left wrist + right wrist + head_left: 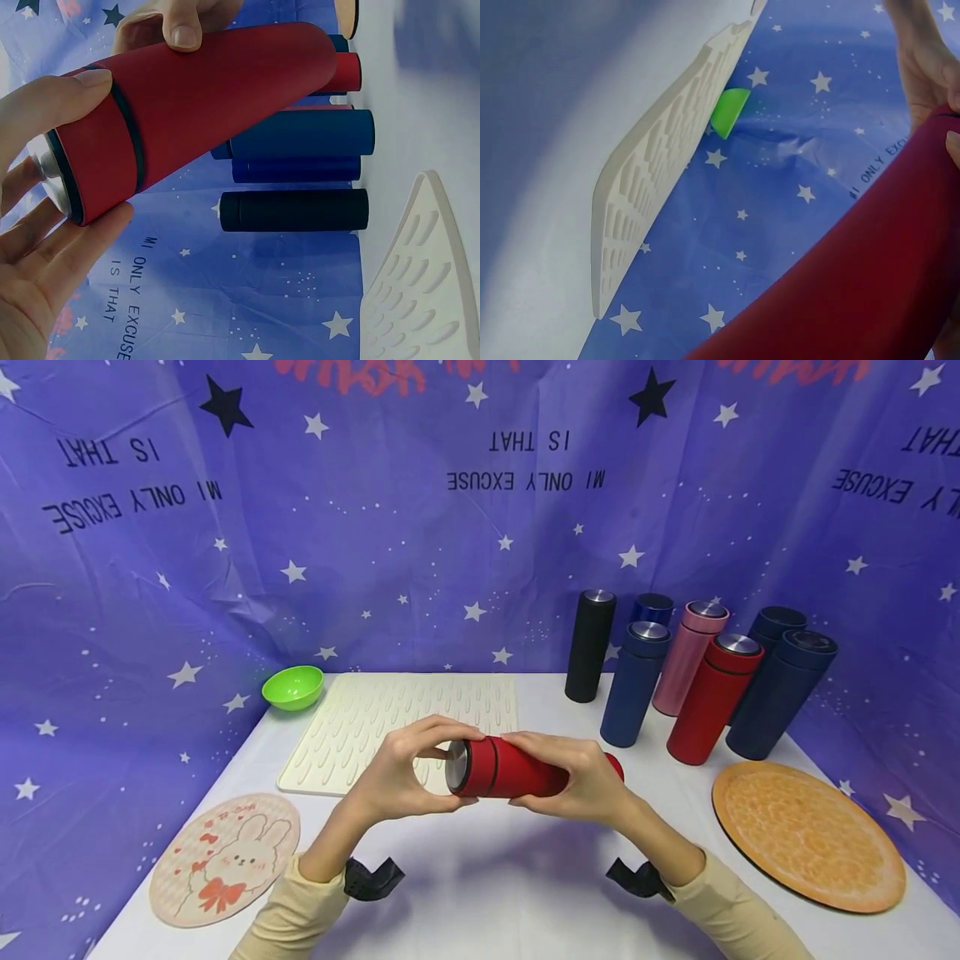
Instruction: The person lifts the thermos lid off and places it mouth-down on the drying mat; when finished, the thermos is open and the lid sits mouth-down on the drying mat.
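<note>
A red thermos flask (525, 770) is held sideways above the table, its silver-topped lid pointing left. My left hand (401, 772) grips the lid end, thumb on one side and fingers on the other. Further along the body, my right hand (577, 774) holds the flask between thumb and fingers. In the left wrist view the dark seam below the lid lies beside the left thumb, and the flask (225, 86) looks closed. Only part of the red body (855, 277) shows in the right wrist view.
Several upright flasks, including a black one (590, 647) and another red one (712, 702), stand at the back right. A cream ridged mat (315, 760) lies behind my left hand, with a green bowl (293, 688) beyond. A rabbit placemat (225, 860) and round orange mat (810, 835) flank me.
</note>
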The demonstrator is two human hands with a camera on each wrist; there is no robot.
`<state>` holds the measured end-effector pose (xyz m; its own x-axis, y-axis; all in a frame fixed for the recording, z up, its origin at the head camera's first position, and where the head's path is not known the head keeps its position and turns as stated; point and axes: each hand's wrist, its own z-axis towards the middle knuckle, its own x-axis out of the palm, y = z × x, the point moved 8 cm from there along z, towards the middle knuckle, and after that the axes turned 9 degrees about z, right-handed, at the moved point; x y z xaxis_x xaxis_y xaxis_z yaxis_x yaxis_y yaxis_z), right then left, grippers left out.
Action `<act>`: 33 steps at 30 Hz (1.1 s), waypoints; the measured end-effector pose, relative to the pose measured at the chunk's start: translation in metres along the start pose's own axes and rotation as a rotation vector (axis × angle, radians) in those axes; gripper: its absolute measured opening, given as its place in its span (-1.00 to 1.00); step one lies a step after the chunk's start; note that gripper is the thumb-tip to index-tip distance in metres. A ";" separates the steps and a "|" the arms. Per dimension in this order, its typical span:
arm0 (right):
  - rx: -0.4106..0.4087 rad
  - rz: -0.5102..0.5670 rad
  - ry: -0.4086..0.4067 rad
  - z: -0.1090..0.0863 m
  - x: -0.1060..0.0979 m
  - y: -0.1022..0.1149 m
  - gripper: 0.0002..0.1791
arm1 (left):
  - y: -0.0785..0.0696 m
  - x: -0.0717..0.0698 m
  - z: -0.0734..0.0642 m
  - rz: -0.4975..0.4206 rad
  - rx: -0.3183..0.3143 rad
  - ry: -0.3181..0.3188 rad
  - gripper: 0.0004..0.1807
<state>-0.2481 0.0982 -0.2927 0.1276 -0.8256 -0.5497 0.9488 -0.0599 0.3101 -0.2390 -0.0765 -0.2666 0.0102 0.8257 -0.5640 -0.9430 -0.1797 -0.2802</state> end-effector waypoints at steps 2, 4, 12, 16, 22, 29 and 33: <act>0.002 -0.014 -0.004 0.000 0.001 0.001 -0.23 | 0.001 0.000 0.000 -0.006 0.007 -0.015 -0.27; 0.014 -0.034 -0.006 -0.001 0.001 0.000 -0.23 | -0.008 -0.003 0.004 -0.007 0.015 -0.033 -0.28; 0.037 -0.074 -0.023 -0.005 0.001 0.000 -0.24 | 0.004 0.000 0.000 -0.008 -0.091 -0.049 -0.28; 0.014 -0.136 -0.056 -0.006 0.002 0.000 -0.25 | 0.024 0.005 -0.009 0.012 -0.230 -0.082 -0.27; -0.055 -0.363 -0.089 -0.006 0.006 0.006 -0.25 | 0.043 0.007 -0.020 0.041 -0.534 -0.122 -0.40; 0.097 -0.202 0.001 -0.005 0.004 -0.006 -0.19 | 0.035 0.013 -0.012 0.040 -0.400 0.002 -0.32; 0.187 -0.055 0.068 -0.006 0.001 -0.019 -0.20 | 0.017 0.012 -0.003 0.008 -0.219 0.037 -0.31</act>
<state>-0.2644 0.1022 -0.3043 0.1027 -0.7788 -0.6188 0.8854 -0.2120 0.4136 -0.2535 -0.0708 -0.2804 0.0189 0.8043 -0.5940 -0.8484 -0.3014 -0.4351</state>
